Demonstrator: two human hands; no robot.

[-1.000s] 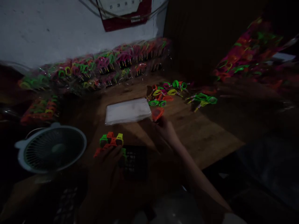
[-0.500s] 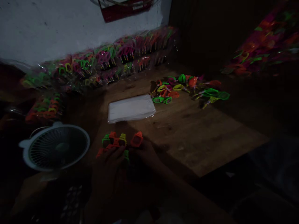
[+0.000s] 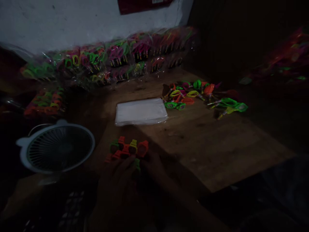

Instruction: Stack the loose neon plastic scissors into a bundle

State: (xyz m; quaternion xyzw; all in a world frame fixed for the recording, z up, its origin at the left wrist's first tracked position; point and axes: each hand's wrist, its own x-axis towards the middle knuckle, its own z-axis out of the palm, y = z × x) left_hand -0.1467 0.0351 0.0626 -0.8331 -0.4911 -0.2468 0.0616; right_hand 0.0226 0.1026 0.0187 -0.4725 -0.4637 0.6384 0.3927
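Observation:
Low in the middle, a cluster of bright plastic toy watches (image 3: 125, 149) in orange, yellow and green lies under my left hand (image 3: 120, 169). Its fingers curl over the near side of the cluster; the palm is lost in the dark. An orange toy watch (image 3: 143, 148) touches the cluster's right side, next to the yellow one. My right hand (image 3: 154, 162) is closed at the lower edge of this orange watch, with the fingertips mostly in shadow. Below the cluster, a green piece (image 3: 137, 164) shows between the two hands.
A white plastic-wrapped stack (image 3: 141, 111) lies beyond my hands. Loose toy watches with tube-like ends (image 3: 193, 91) are heaped farther right. Bagged toys (image 3: 116, 54) line the wall. At left stands a round fan (image 3: 60, 148). The wooden table's edge (image 3: 251, 175) runs along the right.
The orange watch in my right hand has come left against the cluster, closing the gap that was there. The view has shifted slightly, so the table's things sit farther right.

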